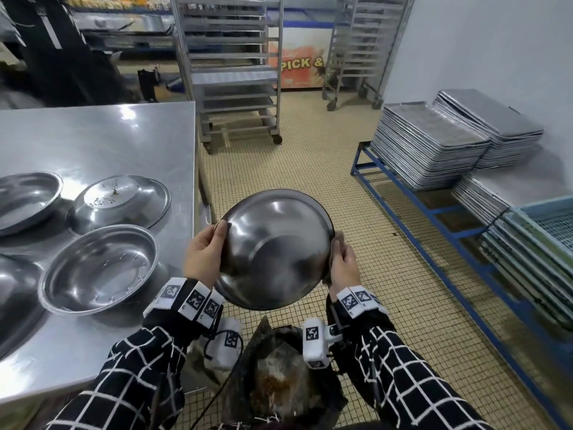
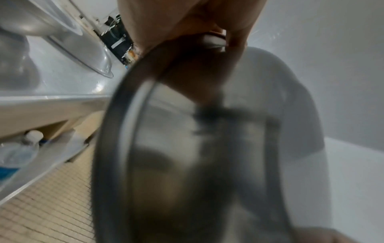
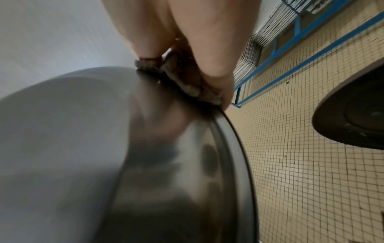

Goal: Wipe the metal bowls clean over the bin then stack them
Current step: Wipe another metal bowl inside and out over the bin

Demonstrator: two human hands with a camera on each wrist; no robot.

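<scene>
- The steel table [image 1: 102, 144] stands out to the side of the left fingers, its corner just beside the left wrist.
- Two stacks of baking trays [image 1: 434, 144] sit on a blue rack [image 1: 412, 225], well away beyond the right fingers; two wheeled tray racks stand farther off, ahead of both hands.
- The bin [image 1: 279, 367], lined in black with brownish scraps inside, sits below both hands, straight under the bowl they hold.
- The held metal bowl [image 1: 276, 249] is up in the air between the two hands, tipped so its outer, domed side faces up and toward the person; the rim runs from one set of fingers to the other.
- Four more bowls lie on the table beyond the left fingers: the nearest bowl [image 1: 99, 270] open side up, a bowl with crumbs on it [image 1: 119, 198] behind it, and two others cut off at the table's far side.
- The left hand [image 1: 204, 254] is curled round the bowl's rim, thumb on the outside, the fingers hidden behind the metal.
- The right hand [image 1: 342, 266] grips the opposite rim, fingers bent and pressing a wad against the edge.
- That wad is a brownish cloth [image 3: 187, 78], pinched between the right fingertips and the rim, seen clearly only from the right wrist.
</scene>
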